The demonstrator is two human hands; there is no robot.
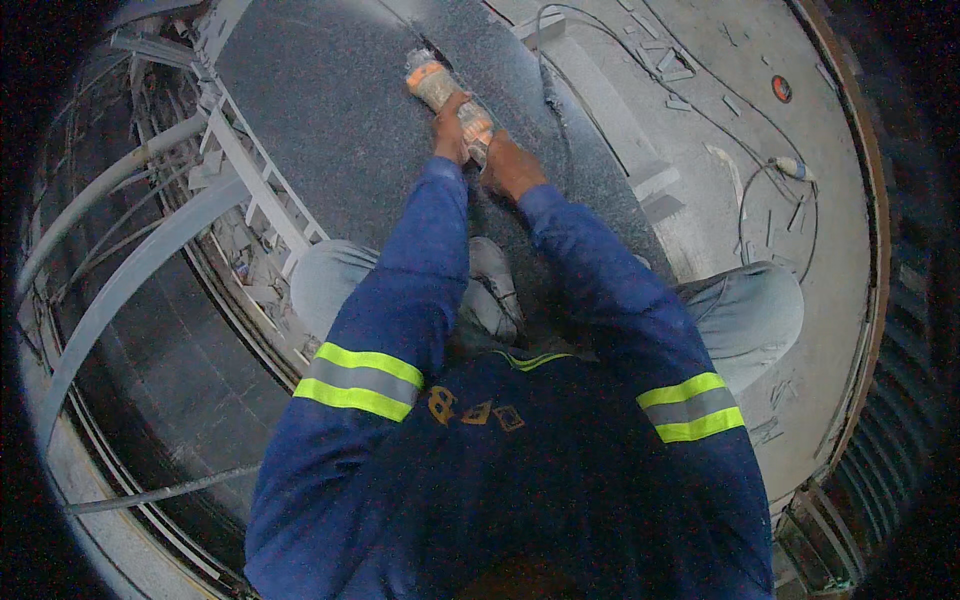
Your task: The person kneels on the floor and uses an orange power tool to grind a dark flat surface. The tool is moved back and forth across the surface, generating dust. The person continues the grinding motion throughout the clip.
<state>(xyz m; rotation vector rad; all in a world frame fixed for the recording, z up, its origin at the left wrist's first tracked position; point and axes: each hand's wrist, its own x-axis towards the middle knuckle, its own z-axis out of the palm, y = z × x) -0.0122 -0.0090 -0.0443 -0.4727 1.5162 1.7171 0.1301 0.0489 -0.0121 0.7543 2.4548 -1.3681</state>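
Note:
With both hands I hold a dusty orange angle grinder (432, 86) low over a dark speckled stone slab (330, 125). My left hand (451, 130) is wrapped round the middle of its body, behind the head. The right hand (513, 168) grips its rear end, closer to me. Pale dust streaks away from the grinder's head along the slab, toward the far edge of view. A short dark line shows beside the head. The disc itself is too blurred and hidden to make out. My legs lie bent on either side of the slab's near end.
Black cables (700, 112) run over the dusty floor at right, with a pale connector (793, 168) and an orange-and-black disc (781, 88). Thin offcuts lie scattered there. At left stand a white metal frame (262, 185) and curved pipes (140, 265), with rubble between them.

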